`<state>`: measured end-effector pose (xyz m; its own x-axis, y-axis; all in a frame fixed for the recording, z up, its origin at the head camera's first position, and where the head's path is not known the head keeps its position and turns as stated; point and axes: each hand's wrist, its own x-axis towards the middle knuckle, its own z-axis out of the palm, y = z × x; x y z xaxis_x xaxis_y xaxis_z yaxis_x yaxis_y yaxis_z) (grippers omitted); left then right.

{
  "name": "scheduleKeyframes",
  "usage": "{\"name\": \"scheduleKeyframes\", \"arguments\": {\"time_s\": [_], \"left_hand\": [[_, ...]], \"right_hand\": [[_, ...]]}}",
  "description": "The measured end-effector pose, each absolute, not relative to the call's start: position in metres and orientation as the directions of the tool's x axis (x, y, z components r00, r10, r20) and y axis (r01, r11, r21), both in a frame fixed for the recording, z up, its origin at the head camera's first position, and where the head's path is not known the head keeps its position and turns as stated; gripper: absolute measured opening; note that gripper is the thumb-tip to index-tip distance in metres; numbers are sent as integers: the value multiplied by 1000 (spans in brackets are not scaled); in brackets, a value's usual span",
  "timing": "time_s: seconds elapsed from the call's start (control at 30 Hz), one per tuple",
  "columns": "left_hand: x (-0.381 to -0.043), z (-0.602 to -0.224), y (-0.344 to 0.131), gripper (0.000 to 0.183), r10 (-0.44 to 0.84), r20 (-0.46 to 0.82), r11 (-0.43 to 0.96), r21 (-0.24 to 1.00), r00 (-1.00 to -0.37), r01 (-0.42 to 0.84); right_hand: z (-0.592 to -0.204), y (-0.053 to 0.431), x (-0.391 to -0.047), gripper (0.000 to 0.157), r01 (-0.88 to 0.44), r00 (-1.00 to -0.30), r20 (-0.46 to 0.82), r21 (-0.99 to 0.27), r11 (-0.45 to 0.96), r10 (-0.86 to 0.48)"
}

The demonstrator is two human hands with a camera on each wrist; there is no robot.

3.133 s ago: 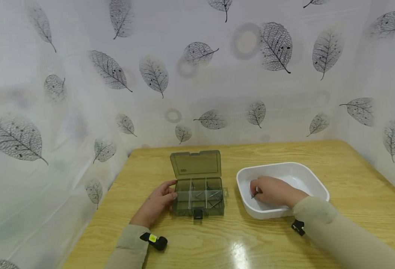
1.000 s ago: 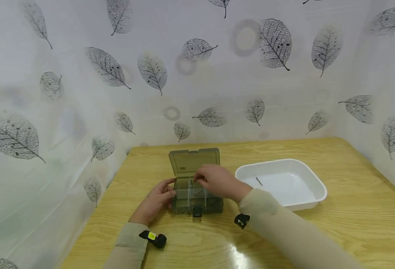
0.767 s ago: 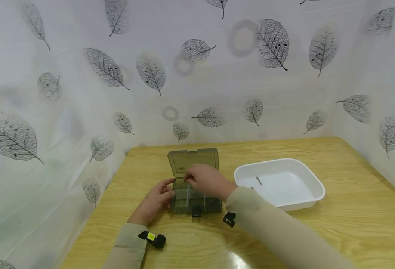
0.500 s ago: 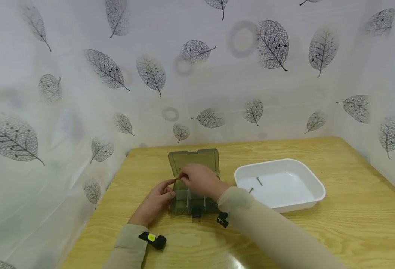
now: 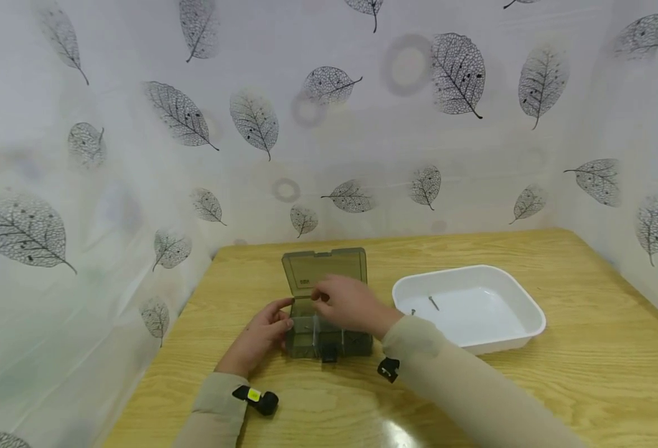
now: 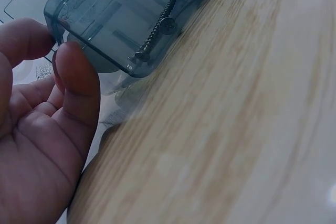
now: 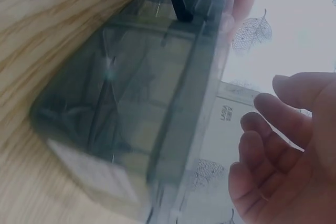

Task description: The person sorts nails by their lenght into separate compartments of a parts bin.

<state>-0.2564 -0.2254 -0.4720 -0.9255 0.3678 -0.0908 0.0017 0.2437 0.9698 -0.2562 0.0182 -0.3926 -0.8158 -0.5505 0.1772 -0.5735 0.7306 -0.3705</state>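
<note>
A smoky, see-through compartment box [image 5: 302,345] stands on the table with its lid [image 5: 329,267] raised. My left hand [image 5: 261,333] grips the box's left wall between thumb and fingers. Through that wall, in the left wrist view, screws [image 6: 153,35] lie in a compartment. My right hand [image 5: 351,305] is over the box's back compartments and hides part of them. Its fingers are loosely bent with nothing between them, as the right wrist view shows [image 7: 283,145]. More thin metal pieces show blurred through the box wall [image 7: 107,93].
A white tray [image 5: 521,298] stands right of the box. One screw [image 5: 433,303] lies in it, and another [image 5: 413,312] shows partly beside the right sleeve. A leaf-patterned curtain [image 5: 362,137] hangs behind and along the sides of the wooden table [image 5: 317,410].
My right hand went from the tray to the box with a screw, moved to its back left compartment and let go there, then drew slightly right. My left hand kept its grip.
</note>
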Motion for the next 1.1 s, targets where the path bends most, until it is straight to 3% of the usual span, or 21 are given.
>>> {"name": "scheduleKeyframes", "arguments": {"time_s": [0.7,1.1], "left_hand": [[-255,-472,-224,56,348,-98,253,967,-932,-7],[-257,-474,-224,55,329,-111,277,961,-938,-17]], "right_hand": [[-377,116,-233,30,-509,-857,149,-393,766,-494],[-398,186,-236,34,-420,-900,62,-378,825,-431]]}}
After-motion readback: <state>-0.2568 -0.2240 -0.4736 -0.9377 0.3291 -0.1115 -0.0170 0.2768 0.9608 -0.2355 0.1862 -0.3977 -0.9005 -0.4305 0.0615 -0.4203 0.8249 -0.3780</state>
